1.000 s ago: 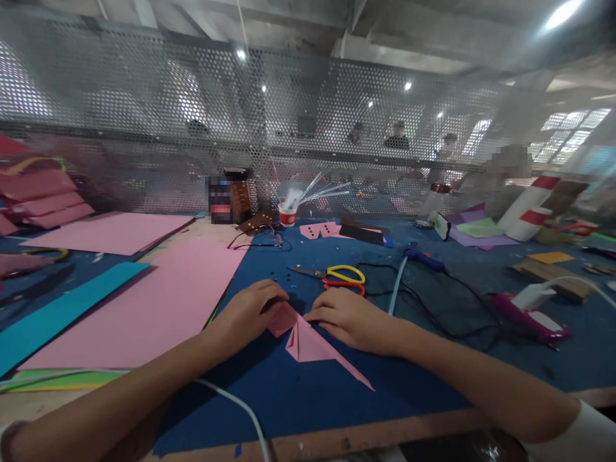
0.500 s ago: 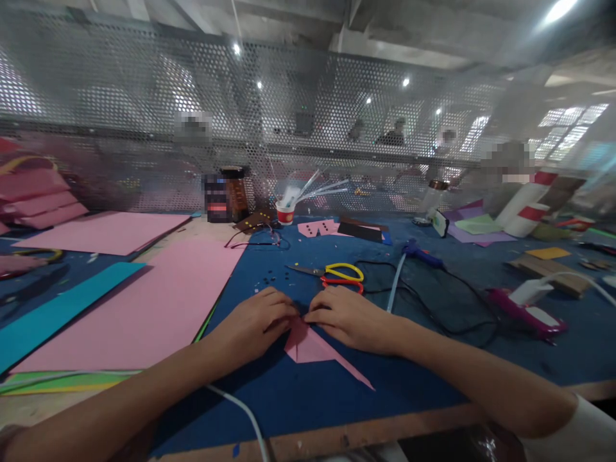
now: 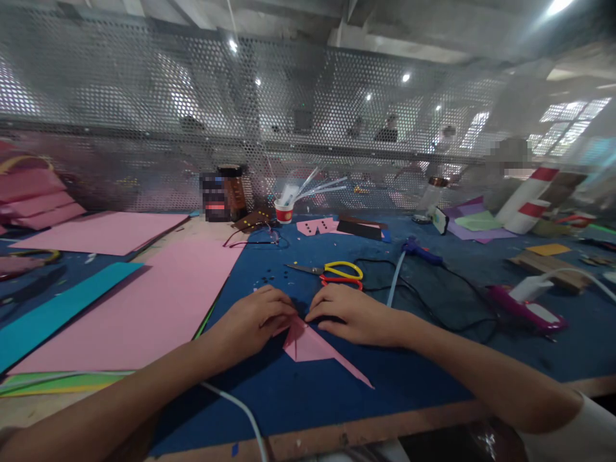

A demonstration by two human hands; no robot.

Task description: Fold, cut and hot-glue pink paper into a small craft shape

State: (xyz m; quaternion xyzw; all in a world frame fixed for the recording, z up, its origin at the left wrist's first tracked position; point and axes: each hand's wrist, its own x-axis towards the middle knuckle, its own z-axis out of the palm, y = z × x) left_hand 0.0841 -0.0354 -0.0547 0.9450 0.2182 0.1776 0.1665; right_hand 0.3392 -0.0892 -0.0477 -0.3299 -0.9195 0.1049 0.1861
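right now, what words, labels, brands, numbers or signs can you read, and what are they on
No text can be read.
Red-and-white cup: a small pale mark, too blurred to make out.
Dark item beside the brown container: pixelated, unreadable.
Folded pink paper: no writing visible.

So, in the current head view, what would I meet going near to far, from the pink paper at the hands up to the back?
Folded pink paper → scissors → eyeglasses → red-and-white cup → perforated screen.
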